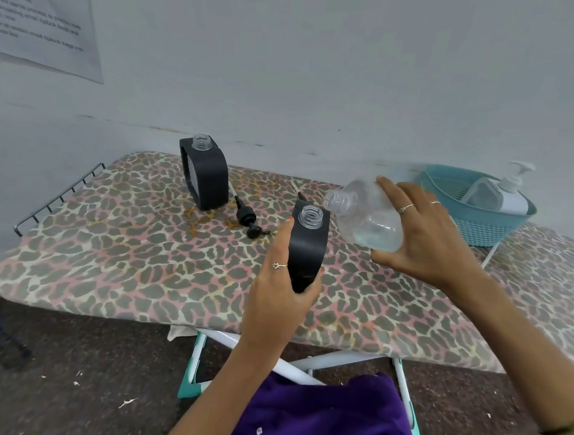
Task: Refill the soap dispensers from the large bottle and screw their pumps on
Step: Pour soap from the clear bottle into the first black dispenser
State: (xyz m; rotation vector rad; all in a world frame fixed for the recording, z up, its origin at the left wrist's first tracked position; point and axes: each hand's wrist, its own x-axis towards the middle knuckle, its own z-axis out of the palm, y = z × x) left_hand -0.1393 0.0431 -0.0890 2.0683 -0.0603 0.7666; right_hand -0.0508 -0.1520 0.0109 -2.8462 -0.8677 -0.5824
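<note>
Left hand (280,284) wrapped around a black dispenser (307,249), open neck up, right hand (425,239) gripping the clear bottle (366,215) tipped with its mouth just above that neck, loose pump (248,216) behind, second dispenser (204,173) farther back on the ironing board (108,257)

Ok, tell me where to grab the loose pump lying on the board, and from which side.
Pinch the pump at its ribbed collar from above. It lies flat beside the far dispenser, head toward you, tube pointing away, so the collar is its widest firm part.
</note>
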